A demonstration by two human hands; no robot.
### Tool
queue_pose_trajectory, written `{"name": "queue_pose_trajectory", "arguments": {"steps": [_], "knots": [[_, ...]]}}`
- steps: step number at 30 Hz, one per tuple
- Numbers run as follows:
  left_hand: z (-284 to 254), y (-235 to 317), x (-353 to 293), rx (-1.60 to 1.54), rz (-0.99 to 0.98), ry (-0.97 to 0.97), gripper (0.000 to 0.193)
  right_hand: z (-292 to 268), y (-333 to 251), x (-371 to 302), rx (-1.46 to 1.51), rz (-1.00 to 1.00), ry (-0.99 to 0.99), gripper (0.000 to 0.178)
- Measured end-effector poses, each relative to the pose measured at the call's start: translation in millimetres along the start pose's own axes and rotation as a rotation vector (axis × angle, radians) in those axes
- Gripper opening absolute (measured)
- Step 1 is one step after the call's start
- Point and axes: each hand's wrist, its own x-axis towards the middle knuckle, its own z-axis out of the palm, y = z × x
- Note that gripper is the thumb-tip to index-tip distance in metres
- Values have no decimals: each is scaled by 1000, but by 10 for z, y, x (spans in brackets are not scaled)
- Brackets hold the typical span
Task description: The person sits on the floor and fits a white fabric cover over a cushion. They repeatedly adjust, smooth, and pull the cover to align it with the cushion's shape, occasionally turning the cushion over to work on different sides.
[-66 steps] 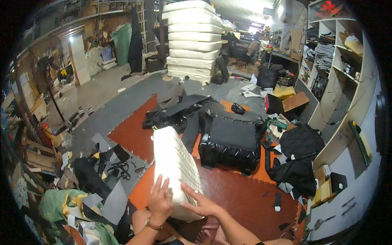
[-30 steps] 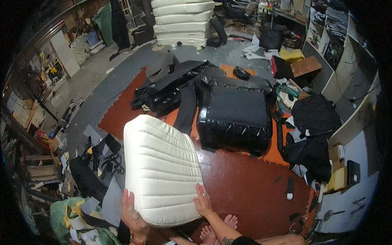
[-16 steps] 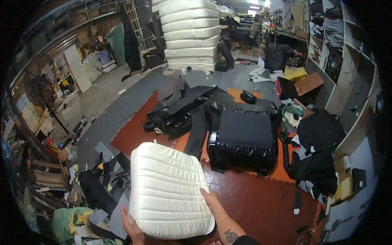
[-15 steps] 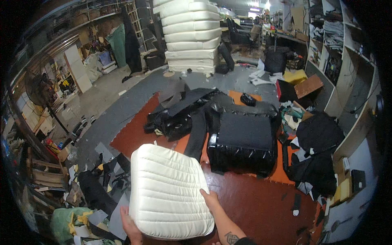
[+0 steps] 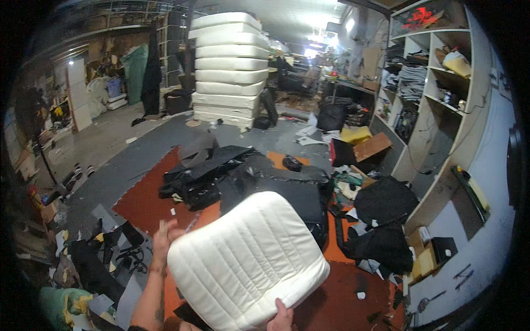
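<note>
A white padded seat cushion (image 5: 248,259) with stitched parallel ridges is tilted up in front of me. My right hand (image 5: 280,318) grips its near edge, the thumb lying on top and the other fingers mostly hidden beneath. Beside the cushion's left corner is my left hand (image 5: 164,243), open with its fingers apart; it is at or against the edge, and I cannot tell how firmly it touches. Just beyond the cushion sits a black upholstered piece (image 5: 295,190), partly covered by it. Black upholstery material (image 5: 193,179) lies to the left of that piece.
A tall stack of white cushions (image 5: 229,69) stands at the back. Reddish-brown sheeting (image 5: 141,190) covers part of the grey floor. Fabric scraps (image 5: 118,243) litter the left, black cloth (image 5: 383,209) is heaped at the right, and shelves (image 5: 436,83) line the right wall.
The cushion has turned and moved right, now covering part of the black piece. My left hand has gone up to its far left corner; my right hand is now at the near edge.
</note>
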Motion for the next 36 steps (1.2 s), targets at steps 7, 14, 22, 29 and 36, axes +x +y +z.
{"name": "queue_pose_trajectory", "arguments": {"steps": [7,14,22,29,36], "knots": [[1129,-998,-249,621,194,-174,24,-296,507,205,-17,653,-61,58],[1086,-1670,-2074,1450,322,-831,60,-786,485,211,-217,779,-140,66],[1157,-2190,-1764,1489,403,-1001,20,-1426,-588,848,-1196,164,-238,59],[1147,-2098,-1730,1548,471,-993,12,-1698,-577,1421,-1432,133,23,124],[947,-1945,-2430,1481,202,-885,14,-1571,-752,1239,-1362,131,-170,108]]}}
